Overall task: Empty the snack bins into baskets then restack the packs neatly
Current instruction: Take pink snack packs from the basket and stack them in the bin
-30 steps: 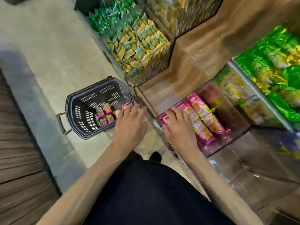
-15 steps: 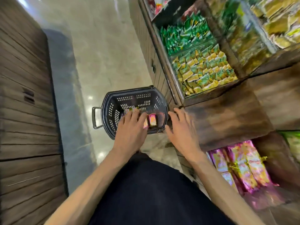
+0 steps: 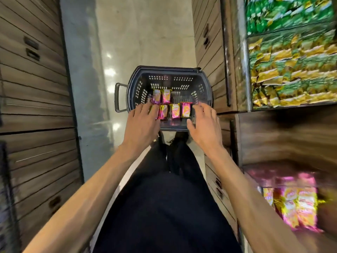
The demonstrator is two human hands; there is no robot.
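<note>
Here the dark basket (image 3: 165,68) sits on the pale floor (image 3: 145,33) at 12 o'clock from the person. It holds several pink-and-gold snack packs (image 3: 175,110) in two rows. Both hands reach over its near rim and grasp nothing. The left hand (image 3: 141,125), fingers straight, lies over the 7 o'clock corner beside the leftmost near pack; whether it touches cannot be told. The right hand (image 3: 205,125), fingers spread and relaxed, hovers at 5 o'clock just beside the rightmost pack. At 4 o'clock, more pink packs (image 3: 291,210) lie blurred in a snack bin (image 3: 277,177).
</note>
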